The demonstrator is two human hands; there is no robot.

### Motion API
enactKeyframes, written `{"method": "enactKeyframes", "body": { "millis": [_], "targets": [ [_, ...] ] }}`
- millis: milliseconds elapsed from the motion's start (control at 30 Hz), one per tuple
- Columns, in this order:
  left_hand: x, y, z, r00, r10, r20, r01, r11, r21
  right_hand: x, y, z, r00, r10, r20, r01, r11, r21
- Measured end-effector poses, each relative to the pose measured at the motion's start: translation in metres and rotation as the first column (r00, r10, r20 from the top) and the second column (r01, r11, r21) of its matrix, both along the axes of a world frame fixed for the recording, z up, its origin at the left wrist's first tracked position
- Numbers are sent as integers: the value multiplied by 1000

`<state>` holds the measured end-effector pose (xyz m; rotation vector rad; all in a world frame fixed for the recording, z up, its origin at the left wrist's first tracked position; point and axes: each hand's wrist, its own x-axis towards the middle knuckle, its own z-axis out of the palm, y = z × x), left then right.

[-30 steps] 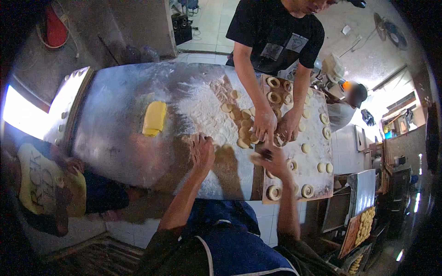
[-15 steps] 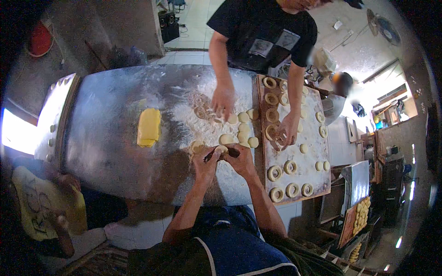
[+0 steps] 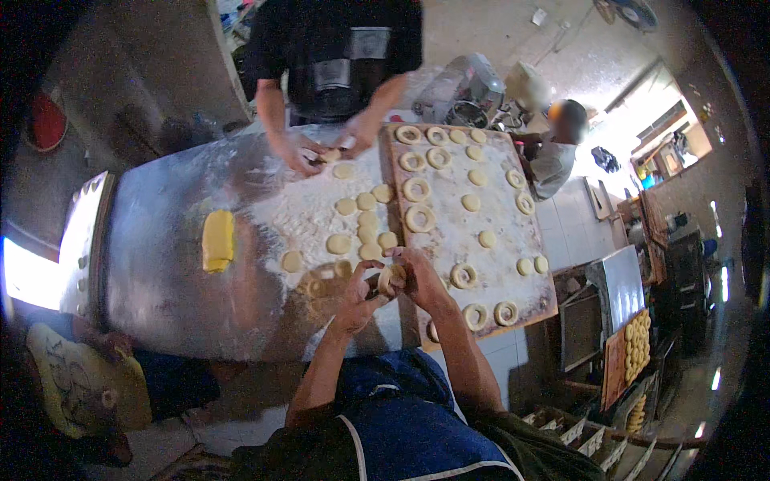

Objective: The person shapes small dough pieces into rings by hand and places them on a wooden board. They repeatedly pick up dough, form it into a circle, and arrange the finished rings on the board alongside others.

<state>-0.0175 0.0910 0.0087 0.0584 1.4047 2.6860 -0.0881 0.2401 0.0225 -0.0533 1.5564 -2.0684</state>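
Between my hands, over the near edge of the metal table, I hold a piece of dough (image 3: 391, 279). My left hand (image 3: 358, 298) is closed on its left side. My right hand (image 3: 419, 280) grips its right side; the fingers partly cover it, so I cannot tell how wide any hole is. Just beyond my hands several flat dough rounds (image 3: 338, 244) lie on white flour (image 3: 281, 212). On my right a floured wooden board (image 3: 501, 268) carries dough rings (image 3: 464, 276) and dough rounds (image 3: 487, 239); my right forearm crosses its near left corner.
Across the metal table (image 3: 160, 272), a person in black works a dough piece (image 3: 330, 155) with both hands. A yellow block (image 3: 217, 240) lies on the left. Another person sits at lower left. At right stands a rack with a tray of shaped dough (image 3: 637, 345).
My hands have moved slightly, and the dough piece now tilts upright between them. The other person's hands have left the board and flour and come together around a dough piece. The view has shifted.
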Motion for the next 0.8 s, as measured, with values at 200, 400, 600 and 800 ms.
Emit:
{"method": "enactKeyframes", "body": {
  "millis": [200, 400, 600, 800],
  "targets": [
    [-14, 76, 11, 955, 236, 177, -284, 897, 339, 13, 51, -12, 947, -320, 3, 319, 945, 77],
    [-22, 152, -9, 932, 357, 63, -339, 919, -201, 25, 102, 7, 960, -108, -258, 216, 873, 437],
    [-17, 193, 4, 967, 231, -111, -240, 666, -706, 35, 154, 13, 969, -115, -217, 223, 783, 580],
    [-18, 228, -1, 941, 284, 185, -253, 952, -174, 38, 187, 17, 916, -260, -304, 356, 876, 324]
  ]
}}
